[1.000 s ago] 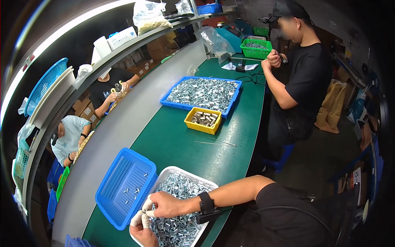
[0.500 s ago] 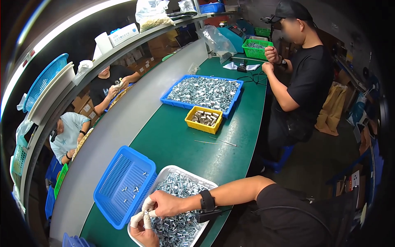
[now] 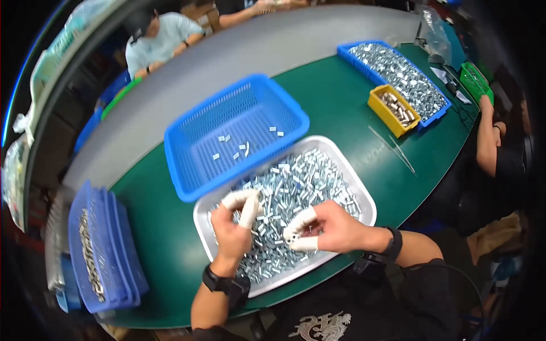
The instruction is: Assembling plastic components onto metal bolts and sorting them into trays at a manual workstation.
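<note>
Both my hands are over a white tray (image 3: 368,207) heaped with small silvery metal cylinders (image 3: 304,173). White cots cover several of my fingertips. At the tray's left part my left hand (image 3: 234,227) has thumb and forefinger curled together; what they hold, if anything, is too blurred to make out. Nearer the tray's front right, my right hand (image 3: 335,228) pinches a small metal cylinder (image 3: 293,237), its round end showing between the fingertips. Just beyond the tray stands a blue perforated basket (image 3: 193,165) with several small silvery pieces (image 3: 243,149) on its floor.
Stacked blue baskets (image 3: 122,250) holding metal pieces stand at left. Toward the far right are tweezers (image 3: 402,153), a yellow bin (image 3: 392,124) of parts, a blue tray (image 3: 369,74) full of pieces and a green basket (image 3: 476,84). Other people sit across the grey divider (image 3: 296,48) and at right.
My view has turned left, bringing the stacked blue baskets into full sight. My hands, together before at the tray's left side, are now apart, the right one farther right.
</note>
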`<state>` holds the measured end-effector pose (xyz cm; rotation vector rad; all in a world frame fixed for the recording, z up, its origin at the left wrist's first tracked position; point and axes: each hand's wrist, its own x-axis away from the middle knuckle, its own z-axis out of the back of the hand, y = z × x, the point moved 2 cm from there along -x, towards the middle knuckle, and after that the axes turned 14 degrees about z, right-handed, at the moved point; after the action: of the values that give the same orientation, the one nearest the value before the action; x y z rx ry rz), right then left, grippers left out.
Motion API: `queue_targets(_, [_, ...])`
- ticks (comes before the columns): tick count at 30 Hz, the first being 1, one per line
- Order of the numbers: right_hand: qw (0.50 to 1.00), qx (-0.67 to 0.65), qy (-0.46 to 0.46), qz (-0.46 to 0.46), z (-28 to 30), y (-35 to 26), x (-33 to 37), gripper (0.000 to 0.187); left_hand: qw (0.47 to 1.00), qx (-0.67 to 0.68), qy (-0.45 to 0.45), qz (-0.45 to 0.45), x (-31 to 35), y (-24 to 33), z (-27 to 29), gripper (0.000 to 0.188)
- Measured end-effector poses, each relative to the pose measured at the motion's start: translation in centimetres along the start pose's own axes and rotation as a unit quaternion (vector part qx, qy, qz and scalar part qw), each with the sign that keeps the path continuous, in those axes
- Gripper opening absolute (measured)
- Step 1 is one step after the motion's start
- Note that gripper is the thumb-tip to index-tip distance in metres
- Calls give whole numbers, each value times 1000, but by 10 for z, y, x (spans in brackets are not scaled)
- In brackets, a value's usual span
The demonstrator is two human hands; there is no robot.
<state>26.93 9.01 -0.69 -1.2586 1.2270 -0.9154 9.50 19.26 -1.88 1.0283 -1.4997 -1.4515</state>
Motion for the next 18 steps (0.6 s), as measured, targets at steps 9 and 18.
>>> queue_targets(9, [993,100,-46,-49,-2,-3,43,18,990,-129,46,-22,-11,-4,5,9])
queue_targets(18, [984,164,-62,16,-6,5,47,23,983,-173,56,-38,-11,-7,4,8])
